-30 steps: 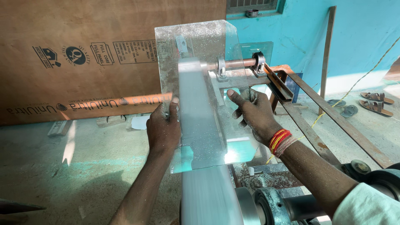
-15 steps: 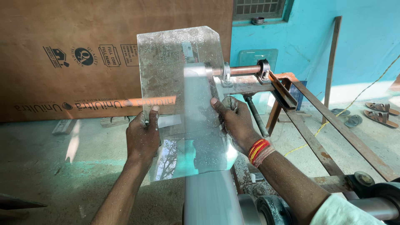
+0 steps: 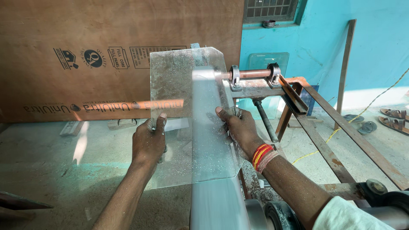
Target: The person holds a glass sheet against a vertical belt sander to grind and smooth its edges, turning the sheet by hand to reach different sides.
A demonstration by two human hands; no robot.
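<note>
- Glass pane [image 3: 179,98]: clear, dusty sheet with clipped corners, held upright and slightly tilted over the blurred belt; specks of grit cover its face.
- Left hand [image 3: 149,140]: grip closed on the pane's left edge, thumb on the near face, fingers hidden behind the glass.
- Right hand [image 3: 238,127]: grip on the pane's right edge, thumb lying on the near face, fingers wrapped behind; dust on the skin.
- Wrist threads [image 3: 263,155]: red, orange and yellow bands on the right wrist.
- Sanding belt [image 3: 211,149]: pale grey band, motion-blurred, running from the bottom edge up behind the pane's middle.
- Shaft [image 3: 251,74]: copper-coloured rod in two bearing blocks, just right of the pane's top.
- Metal frame [image 3: 336,127]: rusty angle-iron rails slanting to the lower right.
- Plywood board [image 3: 85,51]: large brown sheet with printed marks, standing behind the pane.
- Turquoise wall [image 3: 375,42]: behind the frame, with a barred window at top.
- Sandals [image 3: 394,117]: on the floor at far right.
- Floor [image 3: 51,170]: dusty concrete.
</note>
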